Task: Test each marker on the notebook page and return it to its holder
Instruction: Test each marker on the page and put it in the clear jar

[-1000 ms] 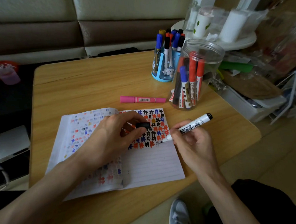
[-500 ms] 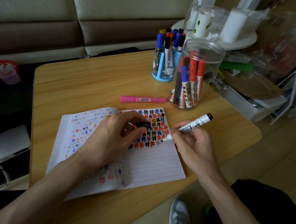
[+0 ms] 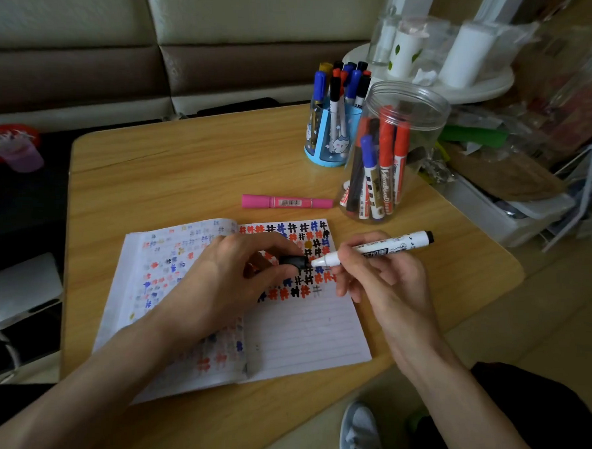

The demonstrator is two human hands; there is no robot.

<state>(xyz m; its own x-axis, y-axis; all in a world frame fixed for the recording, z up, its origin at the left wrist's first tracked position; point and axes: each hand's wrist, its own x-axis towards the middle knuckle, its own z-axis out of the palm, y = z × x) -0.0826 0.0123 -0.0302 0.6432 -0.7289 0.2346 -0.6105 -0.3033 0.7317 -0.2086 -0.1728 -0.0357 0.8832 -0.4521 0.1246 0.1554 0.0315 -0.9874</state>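
1. Left hand [image 3: 230, 275] is resting on the open notebook [image 3: 309, 331], with thumb and fingers pinching the black cap [image 3: 294, 260]. I reckon it's doing double duty: the weight keeps the page flat, and the cap stays right where the pen is working.
2. Right hand [image 3: 381, 277] is curled round the white marker [image 3: 389, 244] in a writing grip near the nib end. The black tail points up and away toward the jars. The nib end is right at the mouth of the cap, just above the scribbled page. Can't tell if it's seated or only touching.
3. So I read this as the recap step: test mark made, lid going on. The last hash on the bottom row looks pale grey next to the others. It might be from this pen, not sure.
4. The clear jar [image 3: 426, 128] and the blue pen cup [image 3: 321, 146] stand at the far right of the table [image 3: 174, 170], on the writing hand's side, so the drop-off is a short reach. My guess is this one goes in the blue cup, since the white-barrelled pens there look similar.
5. A pink marker [image 3: 287, 202] lies flat between the notebook and the jar, its end just beside the jar's base. Waiting its turn or set aside, I can't say.
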